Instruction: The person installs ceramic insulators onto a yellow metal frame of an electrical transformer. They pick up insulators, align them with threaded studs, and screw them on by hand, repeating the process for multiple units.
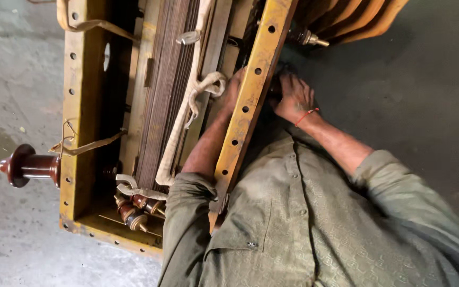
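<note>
I lean over a yellow steel frame (78, 133) that holds a stack of dark laminated plates (161, 101). My left hand (234, 85) reaches inside the frame and rests against the inner face of the yellow perforated rail (251, 101), which hides its fingers. My right hand (293, 98), with a red thread at the wrist, is on the outer side of the same rail. Its fingers curl into a dark shadowed spot (275, 87), so what they touch is not visible. A cloth tape (192, 101) hangs knotted over the plates just left of my left hand.
A brown ceramic insulator (25, 166) sticks out on the left of the frame, and smaller ones (134, 210) sit at its lower end. A threaded stud (310, 39) projects near orange-brown fins (357, 18) at the top. Grey concrete floor (11, 79) surrounds everything.
</note>
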